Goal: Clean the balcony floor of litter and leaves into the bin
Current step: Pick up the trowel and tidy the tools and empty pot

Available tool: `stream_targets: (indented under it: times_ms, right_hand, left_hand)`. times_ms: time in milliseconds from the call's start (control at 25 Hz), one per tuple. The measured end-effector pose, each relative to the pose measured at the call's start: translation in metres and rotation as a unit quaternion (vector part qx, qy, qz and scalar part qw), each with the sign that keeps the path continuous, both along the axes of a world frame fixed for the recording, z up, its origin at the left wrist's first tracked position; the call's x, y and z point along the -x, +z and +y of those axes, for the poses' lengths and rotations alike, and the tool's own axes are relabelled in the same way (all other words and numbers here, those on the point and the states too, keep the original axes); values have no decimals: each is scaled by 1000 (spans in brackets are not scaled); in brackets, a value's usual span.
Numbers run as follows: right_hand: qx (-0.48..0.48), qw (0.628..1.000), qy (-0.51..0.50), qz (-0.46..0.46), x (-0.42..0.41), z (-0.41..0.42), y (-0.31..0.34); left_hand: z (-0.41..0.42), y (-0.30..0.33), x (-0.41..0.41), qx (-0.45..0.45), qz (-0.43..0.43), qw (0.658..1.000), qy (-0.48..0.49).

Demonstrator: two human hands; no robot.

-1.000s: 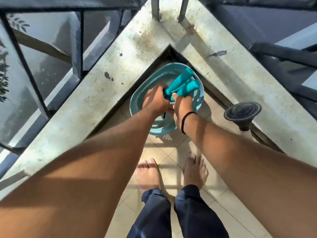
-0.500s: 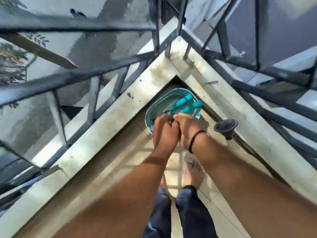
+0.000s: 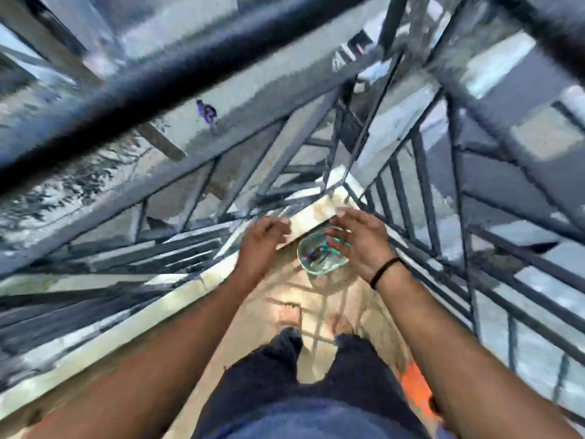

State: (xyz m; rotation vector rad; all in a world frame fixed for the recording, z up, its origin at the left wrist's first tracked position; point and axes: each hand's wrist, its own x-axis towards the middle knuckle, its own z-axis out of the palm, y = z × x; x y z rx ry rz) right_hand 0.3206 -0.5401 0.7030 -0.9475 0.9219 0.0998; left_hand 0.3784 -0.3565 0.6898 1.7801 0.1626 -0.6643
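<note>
The teal basket bin (image 3: 311,264) stands on the tiled floor in the balcony corner, far below me, with dark litter blurred inside. My left hand (image 3: 264,240) hangs above the ledge just left of the bin, fingers loosely curled and holding nothing. My right hand (image 3: 359,240), with a black band on its wrist, hovers over the bin's right side with fingers spread and empty. The frame is heavily blurred.
A pale concrete ledge (image 3: 190,283) and black metal railing (image 3: 190,64) meet in a corner around the bin. My bare feet and dark trousers (image 3: 285,369) are on the beige tiles. An orange patch (image 3: 416,388) shows at the lower right.
Both hands have let go of the teal-handled items, left the bin and come apart. The view has risen well above the floor, so the bin looks much smaller.
</note>
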Motion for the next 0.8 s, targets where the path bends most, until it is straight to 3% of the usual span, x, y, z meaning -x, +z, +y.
stream_targets:
  times_ms: [200, 400, 680, 800]
  right_hand:
    - [38, 980, 181, -74, -3, 2, 88]
    - [37, 939, 321, -121, -3, 38, 106]
    - [14, 793, 551, -260, 9, 176, 184]
    - [-9, 714, 633, -297, 46, 258, 216]
  left_hand:
    - [50, 77, 17, -1, -85, 989, 120]
    - [76, 104, 82, -25, -126, 967, 218]
    - [153, 168, 199, -96, -196, 888, 405]
    - [195, 187, 253, -99, -210, 831, 506]
